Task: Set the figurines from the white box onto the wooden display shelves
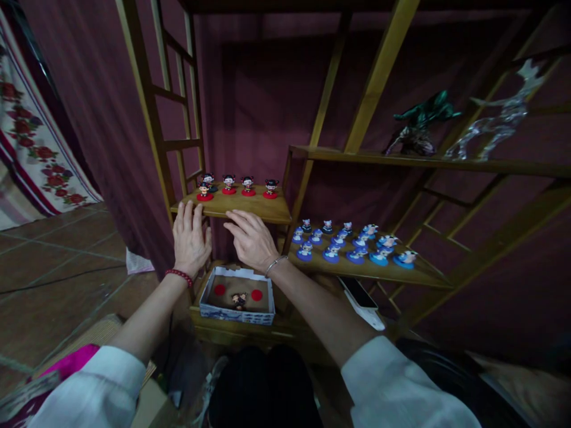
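My left hand (191,239) and my right hand (251,239) hover palm down, fingers spread, at the front edge of a small wooden shelf (250,208). Neither hand holds anything. Along the back of that shelf stand several small figurines on red bases (229,185). Below my hands sits a shallow white and blue box (236,296) containing one dark figurine (238,301) and two loose red discs (256,295). A red bead bracelet is on my left wrist, a silver bangle on my right.
A lower shelf to the right (379,272) holds several figurines on blue bases (352,242). A white device (362,302) lies under it. An upper shelf carries a green figure (422,122) and a clear glass deer (499,122). Maroon curtain behind; tiled floor at left.
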Demonstrator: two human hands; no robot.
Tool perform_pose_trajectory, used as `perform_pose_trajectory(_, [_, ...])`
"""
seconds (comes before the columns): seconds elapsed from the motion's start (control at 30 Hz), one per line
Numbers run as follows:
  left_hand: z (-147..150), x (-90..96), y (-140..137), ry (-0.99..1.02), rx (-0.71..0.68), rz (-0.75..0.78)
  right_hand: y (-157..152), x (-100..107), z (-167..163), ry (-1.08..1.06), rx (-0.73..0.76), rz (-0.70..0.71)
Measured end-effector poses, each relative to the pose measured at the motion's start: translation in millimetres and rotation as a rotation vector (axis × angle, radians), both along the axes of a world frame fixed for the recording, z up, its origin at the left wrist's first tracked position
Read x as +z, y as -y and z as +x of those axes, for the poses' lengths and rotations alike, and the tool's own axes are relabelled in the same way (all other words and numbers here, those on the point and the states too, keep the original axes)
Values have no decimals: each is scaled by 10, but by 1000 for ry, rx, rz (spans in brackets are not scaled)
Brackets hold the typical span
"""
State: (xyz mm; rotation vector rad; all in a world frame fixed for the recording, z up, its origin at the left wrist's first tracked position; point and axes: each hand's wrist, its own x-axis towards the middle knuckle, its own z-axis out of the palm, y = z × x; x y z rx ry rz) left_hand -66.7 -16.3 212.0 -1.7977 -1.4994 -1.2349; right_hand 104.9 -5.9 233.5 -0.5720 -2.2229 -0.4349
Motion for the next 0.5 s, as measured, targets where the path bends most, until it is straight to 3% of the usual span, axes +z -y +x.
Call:
perform_pose_trajectory(0.17, [103,-172,72,32,-31,-11,40,-309,-17,99,18,-50])
perform_pose_trajectory(0.3, [187,-506,110,5,-68,-118,28,-662,-34,99,-101,-274])
perform_pose_trajectory(0.4, [233,-883,76,-23,-118,-274,-31,-975,-38,114,-217,-475])
perform_pose_trajectory(0.5, [267,-1271,-3,-75,-202,-585,-119,-1307,-19,201,-334,-734])
